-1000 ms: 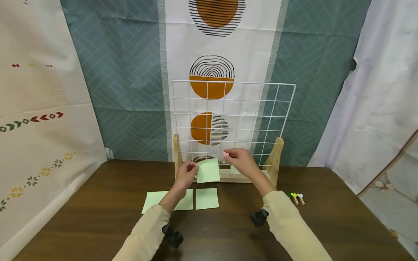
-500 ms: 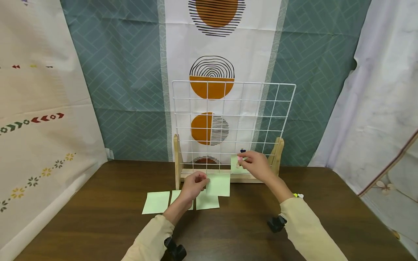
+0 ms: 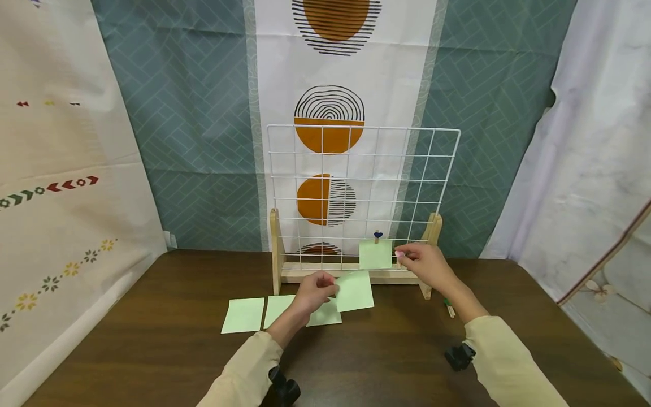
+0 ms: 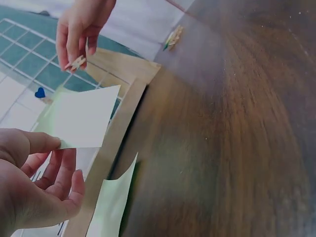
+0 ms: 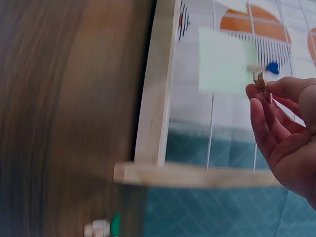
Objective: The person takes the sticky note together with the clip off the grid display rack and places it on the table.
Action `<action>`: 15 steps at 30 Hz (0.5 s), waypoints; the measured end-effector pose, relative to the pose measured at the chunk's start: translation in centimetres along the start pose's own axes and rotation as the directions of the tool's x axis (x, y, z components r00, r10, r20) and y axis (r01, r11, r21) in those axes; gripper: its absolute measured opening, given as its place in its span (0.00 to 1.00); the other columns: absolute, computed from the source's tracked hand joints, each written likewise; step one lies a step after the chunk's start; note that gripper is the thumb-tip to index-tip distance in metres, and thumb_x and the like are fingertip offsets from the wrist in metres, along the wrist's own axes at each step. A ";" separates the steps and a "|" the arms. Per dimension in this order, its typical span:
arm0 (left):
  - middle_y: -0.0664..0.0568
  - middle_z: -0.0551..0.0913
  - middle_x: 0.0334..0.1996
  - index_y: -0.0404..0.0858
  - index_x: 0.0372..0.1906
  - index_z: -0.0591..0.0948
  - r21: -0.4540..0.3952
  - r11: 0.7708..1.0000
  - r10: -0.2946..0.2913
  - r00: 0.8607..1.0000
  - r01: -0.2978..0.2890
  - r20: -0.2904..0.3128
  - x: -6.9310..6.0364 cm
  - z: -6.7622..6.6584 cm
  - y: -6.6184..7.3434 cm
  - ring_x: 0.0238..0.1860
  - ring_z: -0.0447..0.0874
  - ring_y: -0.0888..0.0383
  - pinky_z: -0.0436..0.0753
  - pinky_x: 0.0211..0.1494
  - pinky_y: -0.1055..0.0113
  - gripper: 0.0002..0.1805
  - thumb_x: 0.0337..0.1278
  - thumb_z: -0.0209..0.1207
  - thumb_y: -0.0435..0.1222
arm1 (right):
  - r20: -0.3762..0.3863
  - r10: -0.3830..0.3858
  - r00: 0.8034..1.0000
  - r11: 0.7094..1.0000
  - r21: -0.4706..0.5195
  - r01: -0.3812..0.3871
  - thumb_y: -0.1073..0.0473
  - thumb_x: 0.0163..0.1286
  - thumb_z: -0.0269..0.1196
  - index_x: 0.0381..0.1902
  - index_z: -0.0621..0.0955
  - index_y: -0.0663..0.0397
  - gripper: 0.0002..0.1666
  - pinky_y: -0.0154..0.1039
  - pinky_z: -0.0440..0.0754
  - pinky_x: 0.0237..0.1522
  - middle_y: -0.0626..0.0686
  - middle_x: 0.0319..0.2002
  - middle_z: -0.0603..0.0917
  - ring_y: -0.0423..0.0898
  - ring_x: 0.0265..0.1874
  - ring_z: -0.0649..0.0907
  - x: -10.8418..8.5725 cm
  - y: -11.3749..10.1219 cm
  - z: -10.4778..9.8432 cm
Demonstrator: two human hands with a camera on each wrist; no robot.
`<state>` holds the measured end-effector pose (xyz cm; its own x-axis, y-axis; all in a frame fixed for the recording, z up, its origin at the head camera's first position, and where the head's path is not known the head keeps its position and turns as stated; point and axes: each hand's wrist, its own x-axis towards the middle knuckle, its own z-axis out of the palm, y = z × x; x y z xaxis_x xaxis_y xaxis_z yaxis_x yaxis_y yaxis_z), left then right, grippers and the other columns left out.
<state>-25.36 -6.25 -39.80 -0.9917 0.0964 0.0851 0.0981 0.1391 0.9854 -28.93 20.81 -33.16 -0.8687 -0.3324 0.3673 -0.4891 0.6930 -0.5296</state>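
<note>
My left hand (image 3: 311, 295) pinches a pale green paper note (image 3: 355, 291) by its left edge, in front of the white wire grid (image 3: 363, 128). Between the thumb and fingers of my right hand (image 3: 431, 263) is a small wooden clothespin (image 5: 260, 80) with a pink heart, near the grid's lower right. Just left of that hand, another green note (image 3: 375, 255) hangs on the grid under a clothespin with a dark blue heart (image 3: 378, 235). Green notes (image 3: 243, 315) lie in a row on the table; the left hand and its note partly cover the rightmost one.
A wooden stand (image 3: 315, 275) holds the grid upright on the dark wood table (image 3: 376, 362). To the right lies a clothespin with a green heart (image 3: 450, 308); the forearm hides the area beside it. Patterned cloths (image 3: 203, 141) hang behind.
Both hands have moved right, the left lowering its note toward the table and the right carrying the pink-heart clothespin past the hanging note. That note and its blue-heart clothespin have come into full view.
</note>
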 end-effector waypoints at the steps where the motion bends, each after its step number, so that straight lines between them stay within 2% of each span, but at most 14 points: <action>1: 0.50 0.76 0.30 0.27 0.38 0.77 0.003 1.000 -0.001 1.000 0.001 0.008 0.1 0.2 0.0 0.30 0.79 0.59 0.80 0.38 0.60 0.06 0.58 0.59 0.27 | -0.006 -0.003 1.000 1.000 -0.016 0.003 0.63 0.69 0.60 0.50 0.82 0.68 0.16 0.48 0.82 0.34 0.63 0.44 0.84 0.57 0.39 0.85 -0.2 0.4 -0.4; 6: 0.50 0.76 0.29 0.28 0.37 0.77 0.046 0.999 0.003 0.999 -0.005 0.047 0.7 1.0 -0.3 0.31 0.78 0.57 0.79 0.36 0.63 0.04 0.58 0.59 0.27 | -0.024 0.004 1.000 0.999 -0.044 -0.005 0.63 0.69 0.61 0.48 0.82 0.67 0.14 0.51 0.82 0.36 0.63 0.43 0.85 0.59 0.40 0.85 -1.0 2.3 -1.9; 10: 0.51 0.76 0.27 0.30 0.34 0.77 0.097 0.995 0.022 0.998 -0.028 0.060 0.9 1.6 -0.4 0.29 0.78 0.55 0.77 0.32 0.67 0.02 0.57 0.59 0.25 | -0.014 0.043 0.999 0.998 -0.045 -0.043 0.63 0.69 0.61 0.46 0.81 0.69 0.13 0.51 0.82 0.37 0.63 0.41 0.85 0.60 0.40 0.85 -1.7 3.7 -2.6; 15: 0.52 0.75 0.26 0.31 0.33 0.77 0.165 0.986 0.020 0.997 -0.031 0.071 0.9 2.0 -0.5 0.26 0.74 0.57 0.74 0.28 0.69 0.03 0.56 0.60 0.25 | 0.042 0.120 0.992 0.991 -0.058 -0.117 0.64 0.68 0.61 0.43 0.81 0.70 0.12 0.45 0.82 0.31 0.61 0.36 0.85 0.53 0.31 0.85 -2.7 5.2 -3.6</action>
<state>-26.09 -4.26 -40.49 -0.9811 0.1689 0.0941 0.1417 0.2970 0.9443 -28.83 27.69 -34.16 -0.9236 -0.2737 0.2685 -0.3784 0.7632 -0.5238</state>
